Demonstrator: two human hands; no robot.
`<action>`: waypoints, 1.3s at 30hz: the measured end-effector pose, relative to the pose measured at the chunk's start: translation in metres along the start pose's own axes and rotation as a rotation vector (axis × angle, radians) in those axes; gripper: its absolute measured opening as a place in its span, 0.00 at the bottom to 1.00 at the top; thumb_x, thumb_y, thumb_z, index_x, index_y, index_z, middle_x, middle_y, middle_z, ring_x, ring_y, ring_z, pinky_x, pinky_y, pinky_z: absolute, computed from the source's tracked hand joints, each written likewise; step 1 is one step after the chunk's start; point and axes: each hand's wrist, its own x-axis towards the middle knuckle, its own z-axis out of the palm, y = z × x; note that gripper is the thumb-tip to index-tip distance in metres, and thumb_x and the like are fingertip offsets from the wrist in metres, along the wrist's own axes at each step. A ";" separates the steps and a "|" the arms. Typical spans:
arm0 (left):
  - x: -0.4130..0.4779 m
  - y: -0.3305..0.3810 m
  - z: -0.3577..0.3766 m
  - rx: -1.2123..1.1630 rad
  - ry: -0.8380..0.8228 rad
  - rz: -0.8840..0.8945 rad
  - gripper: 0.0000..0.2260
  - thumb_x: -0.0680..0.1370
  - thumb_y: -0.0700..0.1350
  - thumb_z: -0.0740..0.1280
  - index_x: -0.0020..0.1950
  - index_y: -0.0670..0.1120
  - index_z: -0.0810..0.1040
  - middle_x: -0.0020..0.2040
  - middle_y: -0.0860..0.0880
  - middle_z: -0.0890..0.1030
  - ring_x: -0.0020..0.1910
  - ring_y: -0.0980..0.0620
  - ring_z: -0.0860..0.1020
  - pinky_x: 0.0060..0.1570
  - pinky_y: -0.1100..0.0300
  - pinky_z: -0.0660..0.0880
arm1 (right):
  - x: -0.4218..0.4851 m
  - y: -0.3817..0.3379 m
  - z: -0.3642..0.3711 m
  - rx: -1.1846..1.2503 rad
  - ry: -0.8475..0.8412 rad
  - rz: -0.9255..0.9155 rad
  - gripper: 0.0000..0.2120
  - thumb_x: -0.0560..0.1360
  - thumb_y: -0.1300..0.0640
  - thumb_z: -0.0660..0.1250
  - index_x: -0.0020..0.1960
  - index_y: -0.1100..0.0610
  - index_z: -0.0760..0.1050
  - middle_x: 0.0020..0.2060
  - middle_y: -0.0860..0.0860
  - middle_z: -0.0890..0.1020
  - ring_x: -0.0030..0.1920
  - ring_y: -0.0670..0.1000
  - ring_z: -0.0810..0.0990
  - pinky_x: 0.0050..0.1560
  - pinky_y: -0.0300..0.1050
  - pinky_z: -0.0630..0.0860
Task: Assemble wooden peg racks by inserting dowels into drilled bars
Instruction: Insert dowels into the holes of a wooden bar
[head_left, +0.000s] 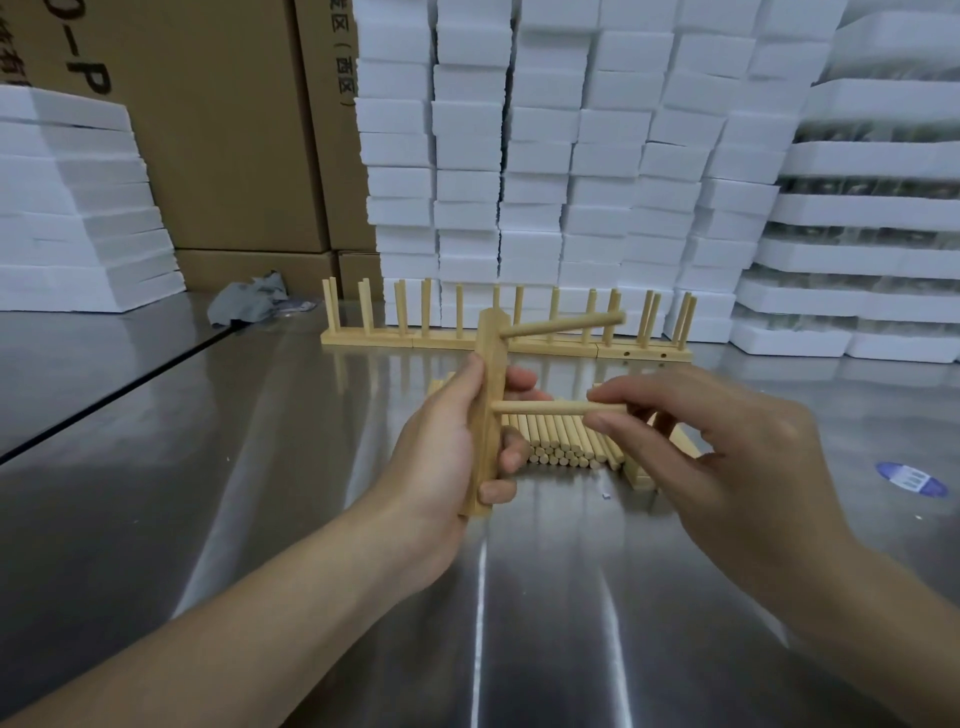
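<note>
Head view, left hand (447, 441) gripping upright bar (488, 410), right hand (727, 447) pinching dowel (550, 408)

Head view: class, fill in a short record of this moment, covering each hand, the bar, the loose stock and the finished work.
left hand: grips the drilled bar, held upright
right hand: pinches a dowel, its other end at the bar's side
bar: upper dowel already seated, sticking out to the right
loose stock: pile of dowels on the steel table, behind the hands
finished work: row of peg racks standing further back
</note>
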 end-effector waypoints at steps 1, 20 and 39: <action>-0.001 -0.001 0.001 0.035 0.004 0.012 0.21 0.89 0.56 0.55 0.55 0.44 0.81 0.40 0.50 0.82 0.28 0.55 0.69 0.22 0.65 0.62 | 0.001 0.000 -0.001 -0.023 -0.006 -0.014 0.08 0.77 0.52 0.73 0.52 0.55 0.86 0.40 0.44 0.84 0.41 0.45 0.79 0.43 0.29 0.73; -0.009 -0.006 0.004 0.440 -0.067 0.159 0.13 0.87 0.57 0.61 0.56 0.48 0.74 0.33 0.51 0.75 0.26 0.54 0.68 0.23 0.63 0.65 | -0.004 -0.002 0.004 0.005 -0.414 0.204 0.19 0.84 0.36 0.53 0.38 0.43 0.65 0.35 0.42 0.74 0.35 0.47 0.73 0.34 0.41 0.67; -0.013 -0.003 0.009 0.232 -0.092 0.070 0.10 0.88 0.51 0.63 0.52 0.46 0.71 0.32 0.53 0.65 0.24 0.56 0.61 0.21 0.65 0.59 | -0.001 -0.010 0.002 0.204 -0.405 0.408 0.21 0.86 0.41 0.56 0.35 0.46 0.65 0.29 0.45 0.69 0.29 0.47 0.67 0.31 0.38 0.62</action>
